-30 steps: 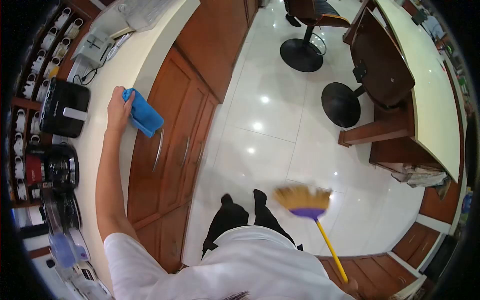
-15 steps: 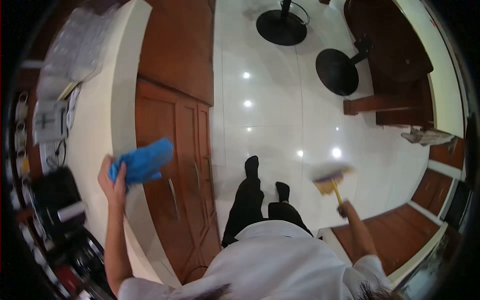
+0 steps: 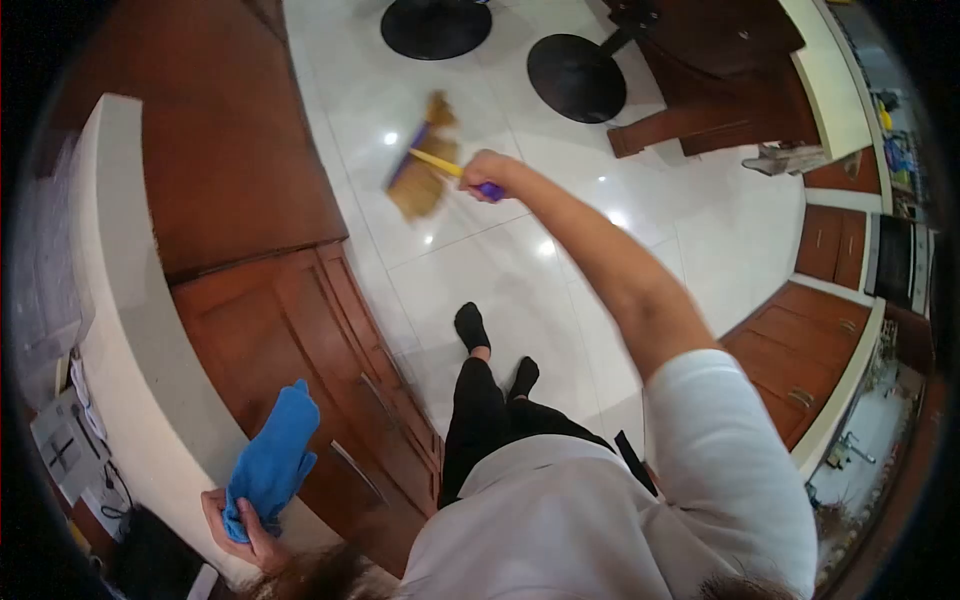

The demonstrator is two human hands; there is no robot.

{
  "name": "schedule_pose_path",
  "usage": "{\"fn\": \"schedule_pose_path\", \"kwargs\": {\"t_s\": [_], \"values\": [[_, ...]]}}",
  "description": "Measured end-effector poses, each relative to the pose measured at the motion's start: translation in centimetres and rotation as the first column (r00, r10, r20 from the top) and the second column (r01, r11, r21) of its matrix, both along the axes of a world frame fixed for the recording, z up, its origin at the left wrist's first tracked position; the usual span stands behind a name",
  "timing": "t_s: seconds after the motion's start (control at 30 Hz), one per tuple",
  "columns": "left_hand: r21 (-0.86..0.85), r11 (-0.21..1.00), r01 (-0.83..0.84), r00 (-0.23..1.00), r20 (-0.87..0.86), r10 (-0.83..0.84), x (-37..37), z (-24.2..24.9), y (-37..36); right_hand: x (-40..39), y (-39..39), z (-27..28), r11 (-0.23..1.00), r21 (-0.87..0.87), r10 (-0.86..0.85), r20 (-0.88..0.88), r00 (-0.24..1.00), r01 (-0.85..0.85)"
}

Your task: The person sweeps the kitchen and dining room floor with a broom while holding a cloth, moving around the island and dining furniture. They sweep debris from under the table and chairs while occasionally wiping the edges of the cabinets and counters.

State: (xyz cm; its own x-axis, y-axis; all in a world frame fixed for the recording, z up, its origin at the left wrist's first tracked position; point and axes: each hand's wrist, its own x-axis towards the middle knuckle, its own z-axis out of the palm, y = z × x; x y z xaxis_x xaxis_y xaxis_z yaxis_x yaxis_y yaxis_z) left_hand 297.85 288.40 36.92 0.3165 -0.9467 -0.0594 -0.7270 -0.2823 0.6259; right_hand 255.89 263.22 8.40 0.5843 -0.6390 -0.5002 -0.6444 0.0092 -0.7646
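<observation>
Blue cloth [image 3: 275, 450]: in the head view, bunched in the left hand at the lower left, its loose end reaching past the edge of the pale surface [image 3: 125, 250], with the cabinet doors [image 3: 270, 340] beyond.
Left hand [image 3: 240, 530]: fingers curled round the lower end of the cloth, thumb laid over it; whether the knuckles touch the surface, one cannot tell.
Feel of the cloth: probably light, soft and limp, with nothing to break; a gathered fistful should hold well, though the free end will likely flop.
Broom [image 3: 422, 185]: held out ahead of the person over the white floor [image 3: 510, 265], apart from the round black chair bases [image 3: 577, 78]; its bristles are blurred, so contact with the tiles is unclear.
Right hand [image 3: 488, 176]: wrapped in a fist around the yellow handle [image 3: 437, 162], by its purple end [image 3: 491, 190], arm stretched forward.
Feel of the broom: likely light, with a stiff, smooth handle that could twist in a loose grip, and springy bristles; best held on the handle, away from the head.
Black socks [image 3: 471, 328]: on both feet, set on the floor behind the broom.
</observation>
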Motion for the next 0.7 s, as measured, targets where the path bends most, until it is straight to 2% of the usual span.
{"fn": "schedule_pose_path", "kwargs": {"t_s": [0.03, 0.07, 0.1, 0.13, 0.2, 0.23, 0.27, 0.3, 0.33, 0.4, 0.43, 0.47, 0.5, 0.53, 0.57, 0.6, 0.63, 0.7], "values": [[-0.001, 1.000, 0.019, 1.000, -0.008, -0.019, -1.0, 0.1, -0.3, 1.6, -0.8, -1.2, 0.830, 0.244, -0.434, -0.282, 0.856, 0.501], [-0.047, 0.999, 0.003, 1.000, 0.007, -0.003, -2.4, 0.5, -0.6, 1.4, 0.3, -2.1, 0.733, 0.276, -0.561, -0.273, 0.782, 0.622], [-0.072, 0.997, 0.010, 1.000, 0.013, -0.009, -2.6, 0.4, -0.8, 0.8, 1.7, -5.9, 0.731, 0.229, -0.586, -0.273, 0.763, 0.643], [-0.097, 0.995, 0.018, 1.000, 0.019, -0.016, -2.8, 0.2, -1.0, -0.6, 4.1, -6.0, 0.740, 0.254, -0.598, -0.174, 0.782, 0.623], [-0.170, 0.976, 0.135, 0.976, 0.193, -0.101, 1.2, -1.8, 0.6, -4.5, 9.9, -4.9, 0.702, 0.299, -0.616, -0.201, 0.762, 0.647], [-0.211, 0.959, 0.192, 0.952, 0.278, -0.129, 2.0, -2.2, 0.7, -8.0, 14.2, -5.8, 0.777, 0.167, -0.589, -0.152, 0.794, 0.608], [-0.224, 0.952, 0.211, 0.951, 0.271, -0.147, 0.8, -1.4, 0.2, -11.8, 19.2, -5.3, 0.756, 0.125, -0.600, -0.262, 0.756, 0.643], [-0.120, 0.983, 0.137, 0.967, 0.233, -0.106, -0.8, -0.5, 0.0, -15.7, 24.6, -3.8, 0.818, -0.135, -0.570, -0.325, 0.755, 0.559], [-0.012, 0.998, 0.063, 0.978, 0.201, -0.060, -2.0, 0.2, -0.1, -18.8, 29.8, 0.9, 0.749, -0.039, -0.622, -0.383, 0.683, 0.661], [-0.055, 0.992, 0.118, 0.981, 0.163, -0.107, -3.3, -0.4, -0.3, -23.9, 40.7, 8.7, 0.553, 0.152, -0.650, -0.537, 0.538, 0.820], [-0.075, 0.986, 0.152, 0.981, 0.135, -0.141, -4.1, -0.5, -0.5, -25.9, 48.1, 10.7, 0.513, 0.101, -0.704, -0.519, 0.485, 0.852], [0.060, 0.994, 0.088, 0.975, 0.198, -0.098, -6.8, 0.3, -1.0, -26.4, 53.3, 15.2, 0.485, 0.117, -0.592, -0.685, 0.423, 0.867], [0.047, 0.985, 0.164, 0.975, 0.145, -0.170, -9.3, 0.2, -1.3, -27.5, 61.4, 16.7, 0.276, 0.110, -0.703, -0.654, 0.278, 0.955], [0.030, 0.971, 0.238, 0.966, 0.094, -0.240, -11.6, -0.2, -1.7, -26.1, 64.1, 21.6, 0.110, 0.084, -0.689, -0.712, 0.137, 0.990], [0.032, 0.950, 0.310, 0.948, 0.060, -0.312, -14.2, -0.4, -2.5, -26.2, 71.2, 22.1, -0.184, 0.018, -0.720, -0.683, -0.122, 0.983], [0.035, 0.923, 0.382, 0.923, 0.027, -0.383, -16.3, -0.7, -3.2, -25.1, 73.0, 24.9, -0.306, 0.041, -0.711, -0.674, -0.199, 0.951], [0.040, 0.894, 0.446, 0.895, 0.012, -0.447, -17.3, -2.5, -3.9, -24.3, 73.6, 25.5, -0.324, 0.048, -0.713, -0.669, -0.210, 0.945], [0.057, 0.846, 0.530, 0.848, -0.010, -0.530, -19.4, -5.7, -4.8, -23.1, 73.2, 25.5, -0.545, -0.029, -0.569, -0.721, -0.395, 0.838]]}}
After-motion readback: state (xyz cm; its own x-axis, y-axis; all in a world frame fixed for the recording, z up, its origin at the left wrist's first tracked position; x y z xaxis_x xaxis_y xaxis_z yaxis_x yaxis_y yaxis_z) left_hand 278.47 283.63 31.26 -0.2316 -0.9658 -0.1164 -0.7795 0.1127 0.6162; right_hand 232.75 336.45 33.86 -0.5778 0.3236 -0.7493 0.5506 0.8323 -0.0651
